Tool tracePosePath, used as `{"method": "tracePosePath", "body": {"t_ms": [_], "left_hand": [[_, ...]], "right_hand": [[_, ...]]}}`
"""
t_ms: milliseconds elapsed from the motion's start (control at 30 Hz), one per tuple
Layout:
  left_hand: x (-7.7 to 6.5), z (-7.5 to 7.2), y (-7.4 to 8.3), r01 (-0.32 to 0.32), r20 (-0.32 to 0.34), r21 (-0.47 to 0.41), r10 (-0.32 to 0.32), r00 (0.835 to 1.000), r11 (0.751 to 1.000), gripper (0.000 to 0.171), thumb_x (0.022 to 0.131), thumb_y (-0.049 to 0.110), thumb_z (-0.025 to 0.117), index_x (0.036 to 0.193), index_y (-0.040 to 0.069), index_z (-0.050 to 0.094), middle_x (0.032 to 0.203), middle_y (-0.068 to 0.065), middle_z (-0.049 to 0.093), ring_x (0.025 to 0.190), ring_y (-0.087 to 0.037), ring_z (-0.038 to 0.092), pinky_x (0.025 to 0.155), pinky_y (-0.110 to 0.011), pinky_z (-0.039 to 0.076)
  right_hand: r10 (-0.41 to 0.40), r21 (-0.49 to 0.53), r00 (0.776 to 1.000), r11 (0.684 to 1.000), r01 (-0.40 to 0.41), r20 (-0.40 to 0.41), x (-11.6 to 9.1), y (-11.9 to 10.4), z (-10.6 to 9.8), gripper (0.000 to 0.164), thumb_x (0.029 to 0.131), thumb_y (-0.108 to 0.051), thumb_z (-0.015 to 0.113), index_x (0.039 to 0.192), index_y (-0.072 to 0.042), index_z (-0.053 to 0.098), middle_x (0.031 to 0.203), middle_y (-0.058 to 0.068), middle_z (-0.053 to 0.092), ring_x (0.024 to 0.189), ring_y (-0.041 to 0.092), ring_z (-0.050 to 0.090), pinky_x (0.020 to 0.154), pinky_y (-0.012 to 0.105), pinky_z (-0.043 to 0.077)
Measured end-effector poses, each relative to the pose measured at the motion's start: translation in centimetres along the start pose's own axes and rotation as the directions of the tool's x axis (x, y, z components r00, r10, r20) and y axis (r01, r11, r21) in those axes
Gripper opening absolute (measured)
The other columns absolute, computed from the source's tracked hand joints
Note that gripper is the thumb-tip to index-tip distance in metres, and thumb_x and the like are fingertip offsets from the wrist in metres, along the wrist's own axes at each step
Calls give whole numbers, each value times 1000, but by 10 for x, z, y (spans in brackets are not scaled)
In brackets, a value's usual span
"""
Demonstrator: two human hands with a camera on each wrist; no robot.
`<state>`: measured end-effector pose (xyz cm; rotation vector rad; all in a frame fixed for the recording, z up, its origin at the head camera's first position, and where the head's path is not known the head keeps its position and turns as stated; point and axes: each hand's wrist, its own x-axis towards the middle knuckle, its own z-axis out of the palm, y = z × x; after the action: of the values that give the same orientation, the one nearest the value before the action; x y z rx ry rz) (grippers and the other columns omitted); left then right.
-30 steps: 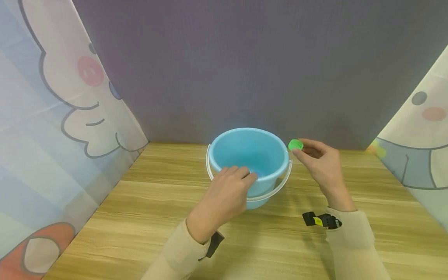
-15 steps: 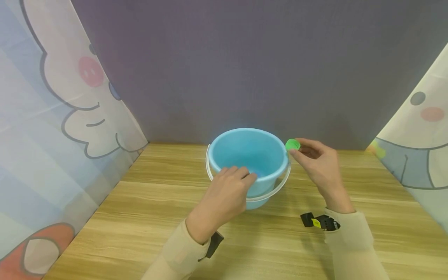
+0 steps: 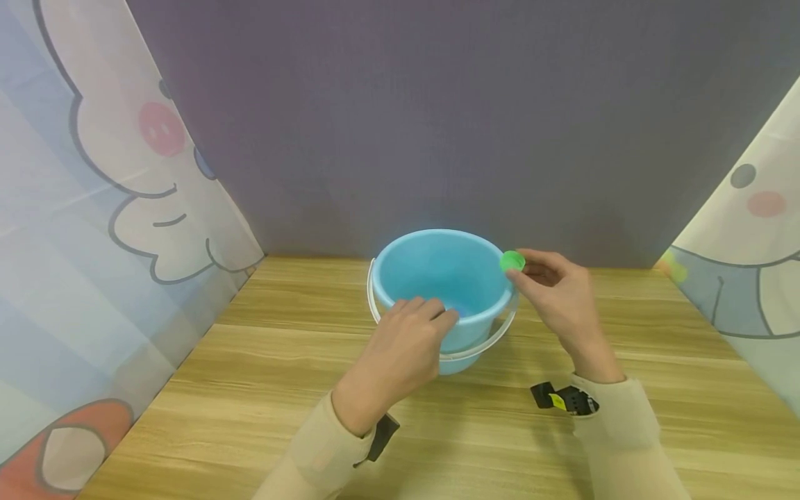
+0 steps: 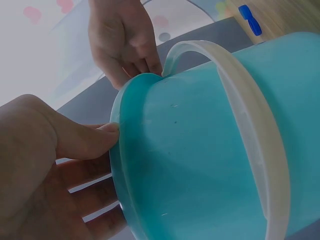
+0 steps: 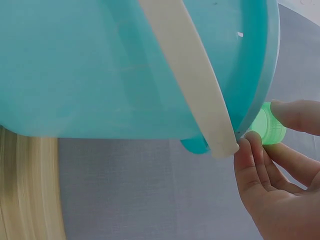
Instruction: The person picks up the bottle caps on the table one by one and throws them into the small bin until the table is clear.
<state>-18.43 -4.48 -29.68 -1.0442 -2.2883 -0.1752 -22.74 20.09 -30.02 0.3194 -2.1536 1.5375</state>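
Note:
A light blue bucket (image 3: pixel 444 260) with a white handle (image 3: pixel 481 347) stands upright on the wooden table. My left hand (image 3: pixel 409 340) grips its near rim, the thumb (image 4: pixel 92 140) outside and the other fingers inside. Between thumb and fingers, my right hand (image 3: pixel 562 298) pinches a small green bottle cap (image 3: pixel 512 261). In the head view the cap overlaps the bucket's right rim. The right wrist view shows the ridged side of the cap (image 5: pixel 272 125) right by the rim, with fingertips close to the handle's end.
A small blue object (image 4: pixel 250 20) lies on the table beyond the bucket in the left wrist view. Behind the table rises a dark grey panel (image 3: pixel 400 125). Cartoon-printed curtains hang at the left (image 3: pixel 75 278) and the right (image 3: pixel 750 243).
My right hand has moved a little to the left with the bottle cap, from beside the bucket to its rim. The left hand and the bucket have stayed in place.

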Motion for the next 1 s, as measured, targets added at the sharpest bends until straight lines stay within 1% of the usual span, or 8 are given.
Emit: {"method": "tracePosePath", "body": {"t_ms": [200, 500, 767, 1000], "left_hand": [[-1, 0, 0, -1, -7, 1, 1, 1000, 1000, 35, 67, -9, 70, 97, 9, 69, 84, 0, 62, 71, -19, 56, 63, -30, 44], [-1, 0, 1, 2, -2, 0, -2, 1000, 1000, 34, 68, -8, 72, 98, 9, 69, 85, 0, 63, 71, -18, 56, 63, -30, 44], [-1, 0, 1, -3, -4, -4, 3, 1000, 1000, 35, 68, -8, 72, 98, 9, 69, 86, 0, 64, 71, -18, 57, 63, -30, 45], [0, -1, 1, -4, -2, 3, 4, 1000, 1000, 35, 69, -7, 73, 99, 9, 69, 87, 0, 64, 72, -18, 57, 64, -30, 45]], "right_hand": [[-3, -4, 1000, 1000, 3, 15, -1, -2, 3, 38, 91, -13, 76, 125, 2, 68, 108, 6, 65, 91, 9, 68, 81, 17, 54], [-14, -1, 999, 1000, 14, 29, -3, -5, 6, 39, 92, -14, 76, 126, 2, 67, 110, 13, 65, 92, 8, 68, 82, 17, 54], [-52, 7, 998, 999, 52, 26, -5, -6, 9, 37, 92, -10, 75, 125, 4, 67, 109, 14, 64, 91, 9, 67, 81, 17, 54], [-83, -8, 996, 996, 83, 29, -6, -5, 13, 36, 92, -9, 74, 125, 4, 68, 110, 14, 64, 93, 8, 66, 82, 16, 54]]}}
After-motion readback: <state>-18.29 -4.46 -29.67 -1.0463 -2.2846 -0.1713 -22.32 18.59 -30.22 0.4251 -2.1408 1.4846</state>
